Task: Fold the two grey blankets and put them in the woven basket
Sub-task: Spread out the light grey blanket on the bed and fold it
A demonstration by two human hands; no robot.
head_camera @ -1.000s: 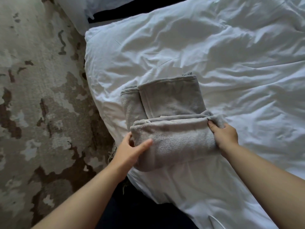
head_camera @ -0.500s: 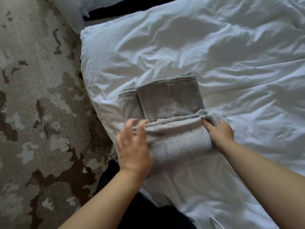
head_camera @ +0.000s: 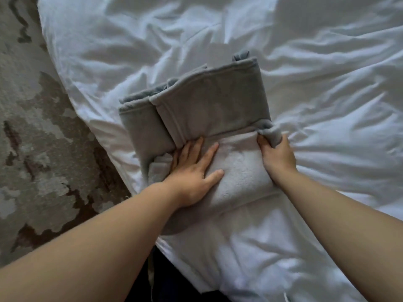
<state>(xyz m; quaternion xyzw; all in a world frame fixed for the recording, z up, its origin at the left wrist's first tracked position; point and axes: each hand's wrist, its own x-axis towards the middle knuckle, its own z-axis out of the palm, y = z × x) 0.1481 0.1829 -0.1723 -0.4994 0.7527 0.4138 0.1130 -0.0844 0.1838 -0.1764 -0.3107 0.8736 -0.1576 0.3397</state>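
The grey blanket [head_camera: 207,110], lying on the white bedding [head_camera: 327,101], is partly folded, its near fold pressed by the flat-fingered left hand [head_camera: 192,173], its corner gripped by the right hand [head_camera: 277,153]; the woven basket is unseen.

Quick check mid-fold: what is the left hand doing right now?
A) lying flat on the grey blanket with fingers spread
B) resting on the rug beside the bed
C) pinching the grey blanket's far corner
A: the left hand lies flat with its fingers spread on the near fold of the grey blanket, while the right hand grips the fold's right end.
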